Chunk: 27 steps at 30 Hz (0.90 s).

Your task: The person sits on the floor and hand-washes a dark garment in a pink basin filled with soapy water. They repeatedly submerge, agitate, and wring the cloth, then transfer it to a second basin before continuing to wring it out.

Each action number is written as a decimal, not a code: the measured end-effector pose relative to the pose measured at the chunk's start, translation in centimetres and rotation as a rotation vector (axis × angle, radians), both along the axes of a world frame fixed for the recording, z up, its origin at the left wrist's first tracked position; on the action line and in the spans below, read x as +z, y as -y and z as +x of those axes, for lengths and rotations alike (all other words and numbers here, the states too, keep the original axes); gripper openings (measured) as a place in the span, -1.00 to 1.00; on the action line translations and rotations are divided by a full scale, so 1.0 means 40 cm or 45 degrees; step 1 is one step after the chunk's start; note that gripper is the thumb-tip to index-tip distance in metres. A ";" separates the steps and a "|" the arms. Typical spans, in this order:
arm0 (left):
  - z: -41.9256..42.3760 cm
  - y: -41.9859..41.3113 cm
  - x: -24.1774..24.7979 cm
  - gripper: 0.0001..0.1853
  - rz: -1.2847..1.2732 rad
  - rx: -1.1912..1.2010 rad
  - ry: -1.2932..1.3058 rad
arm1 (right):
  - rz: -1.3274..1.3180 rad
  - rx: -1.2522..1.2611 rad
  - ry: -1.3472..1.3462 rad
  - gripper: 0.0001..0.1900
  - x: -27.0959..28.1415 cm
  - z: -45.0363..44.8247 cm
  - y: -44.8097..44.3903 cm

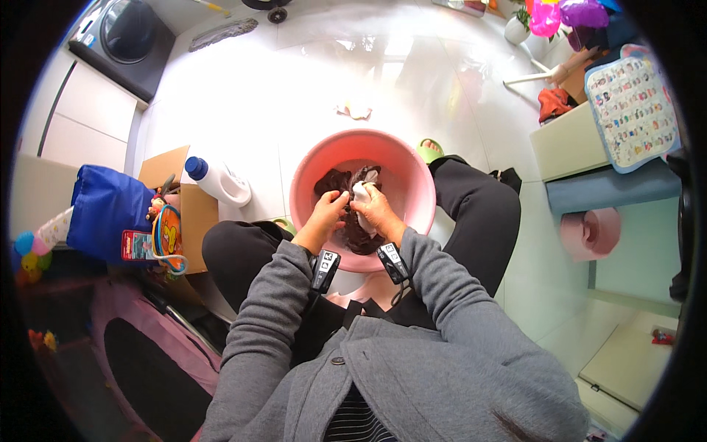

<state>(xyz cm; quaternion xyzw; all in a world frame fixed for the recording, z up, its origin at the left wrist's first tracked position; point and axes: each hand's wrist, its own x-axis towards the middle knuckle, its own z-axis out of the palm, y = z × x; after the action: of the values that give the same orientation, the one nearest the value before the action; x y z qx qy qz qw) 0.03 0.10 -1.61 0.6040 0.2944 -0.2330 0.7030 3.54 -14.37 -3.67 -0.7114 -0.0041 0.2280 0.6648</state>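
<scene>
Between my knees a round pink plastic basin (305,226) stands on the tiled floor. Dark brown cloth (362,240) lies bunched in it. My right hand (378,209) grips a piece of white cloth (362,193) over the dark cloth, its thumb and fingers closed around it. My left hand (325,216) is just left of it, at the edge of the dark cloth, with thumb and forefinger close together; whether it pinches any cloth I cannot tell. The bottom of the basin is mostly hidden by the cloth and my hands.
A white bottle with a blue cap (223,183) stands left of the basin, beside a cardboard box (200,226) and a blue bag (107,212). Beyond the basin a small light cloth (355,110) lies on the floor. A pink container (591,234) is at the right.
</scene>
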 end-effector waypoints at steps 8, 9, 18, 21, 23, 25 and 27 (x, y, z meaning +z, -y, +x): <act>-0.025 0.021 0.124 -0.33 -0.224 0.178 0.118 | 0.332 0.026 -0.134 -0.80 0.238 0.011 0.011; -0.022 0.022 0.141 -0.34 -0.248 0.163 0.192 | 0.390 0.066 -0.056 -0.83 0.277 0.015 0.021; 0.004 0.041 0.194 -0.15 -0.589 0.252 0.066 | 0.634 0.207 -0.244 -0.84 0.362 0.077 0.062; 0.029 0.049 0.116 -0.07 -0.756 0.445 -0.210 | 0.280 0.199 -0.251 -0.80 0.271 0.073 0.032; 0.030 0.044 0.047 -0.22 -0.904 0.458 -0.240 | 0.163 0.327 -0.349 -0.78 0.200 0.025 -0.003; 0.030 0.009 -0.018 -0.42 -1.507 0.086 -0.066 | -0.224 0.546 0.283 -0.78 0.141 -0.030 -0.020; 0.028 0.043 -0.080 -0.69 -1.049 0.487 -0.215 | -0.421 0.442 0.623 -0.71 0.098 -0.038 -0.026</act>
<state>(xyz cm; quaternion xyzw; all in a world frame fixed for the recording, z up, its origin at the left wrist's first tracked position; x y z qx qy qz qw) 1.13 -1.61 -4.81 0.1880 0.3396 -0.2451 0.8884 2.03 -13.34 0.25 -0.8318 -0.2475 0.1581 0.4710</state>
